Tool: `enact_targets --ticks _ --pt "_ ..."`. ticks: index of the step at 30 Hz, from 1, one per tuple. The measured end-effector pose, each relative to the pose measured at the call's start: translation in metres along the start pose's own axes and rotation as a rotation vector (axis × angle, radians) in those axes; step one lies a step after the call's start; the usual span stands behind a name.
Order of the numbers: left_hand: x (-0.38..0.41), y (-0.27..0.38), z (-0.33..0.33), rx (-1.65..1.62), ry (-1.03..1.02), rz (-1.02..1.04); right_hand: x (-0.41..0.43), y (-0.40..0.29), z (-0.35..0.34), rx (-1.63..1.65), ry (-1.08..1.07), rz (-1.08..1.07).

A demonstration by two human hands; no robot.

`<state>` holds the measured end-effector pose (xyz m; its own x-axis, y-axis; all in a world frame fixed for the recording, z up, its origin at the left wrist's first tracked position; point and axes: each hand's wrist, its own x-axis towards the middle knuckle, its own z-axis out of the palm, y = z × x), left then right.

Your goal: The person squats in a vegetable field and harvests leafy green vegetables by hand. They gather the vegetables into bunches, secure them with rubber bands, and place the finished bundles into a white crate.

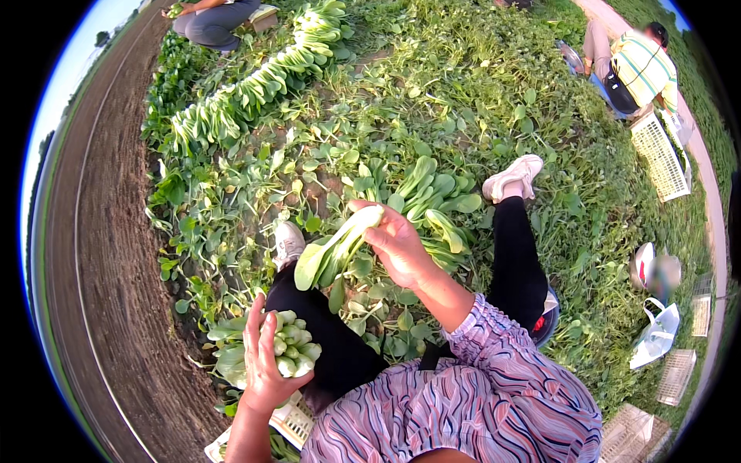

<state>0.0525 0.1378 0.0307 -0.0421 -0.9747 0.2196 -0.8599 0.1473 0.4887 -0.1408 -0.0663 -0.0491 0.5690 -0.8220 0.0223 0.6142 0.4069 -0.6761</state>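
My left hand [267, 353] is wrapped around a bunch of bok choy [294, 342], with the pale stem ends facing right and the leaves to the left, beside my left knee. Between the thumb and fingers of my right hand [393, 237] is a single head of bok choy [341, 246], gripped at its stem end, its leaves hanging down to the left. Just beyond that hand a loose pile of bok choy [431, 191] lies on the ground between my feet.
A long row of bok choy [249, 98] lies on the leafy ground ahead. One person [214, 20] crouches at the upper left; another [642, 63] sits at the upper right by a plastic crate [660, 156]. Another crate [294, 419] is beside my left hip. A white bag [657, 333] is at the right.
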Motion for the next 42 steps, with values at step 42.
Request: enact_targets --ticks 42 --pt "-0.025 -0.026 0.003 -0.061 0.116 -0.143 0.126 0.081 -0.3 -2.421 -0.225 0.386"
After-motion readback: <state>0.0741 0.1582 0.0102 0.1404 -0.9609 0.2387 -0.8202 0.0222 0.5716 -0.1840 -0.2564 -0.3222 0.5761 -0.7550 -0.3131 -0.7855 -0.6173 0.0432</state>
